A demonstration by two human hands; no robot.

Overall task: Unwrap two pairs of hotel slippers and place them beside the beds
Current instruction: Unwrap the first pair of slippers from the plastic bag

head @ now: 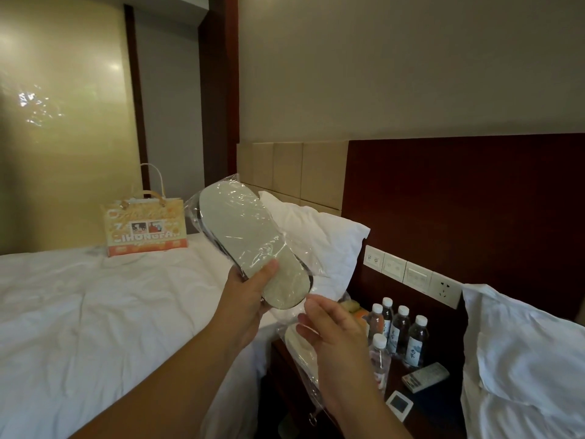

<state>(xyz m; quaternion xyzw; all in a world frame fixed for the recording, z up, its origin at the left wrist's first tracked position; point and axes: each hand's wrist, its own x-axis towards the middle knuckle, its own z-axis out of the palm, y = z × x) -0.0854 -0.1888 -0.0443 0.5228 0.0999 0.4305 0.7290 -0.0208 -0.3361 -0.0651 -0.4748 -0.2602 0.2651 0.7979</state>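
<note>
A pair of white slippers in clear plastic wrap [240, 236] is held up over the gap between the beds, sole side facing me. My left hand [250, 296] grips it near the heel end, thumb on the sole. My right hand [335, 337] is just below the heel, fingers apart, fingertips at the loose edge of the plastic. A second wrapped pair [299, 345] lies on the dark nightstand [443, 403], partly hidden behind my right hand.
The left bed [95, 312] has a white duvet, a pillow [319, 236] and an orange gift bag [144, 229]. Several water bottles [402, 331], a remote [425, 377] and a small white device [399, 403] stand on the nightstand. The right bed's pillow [522, 359] is at the right.
</note>
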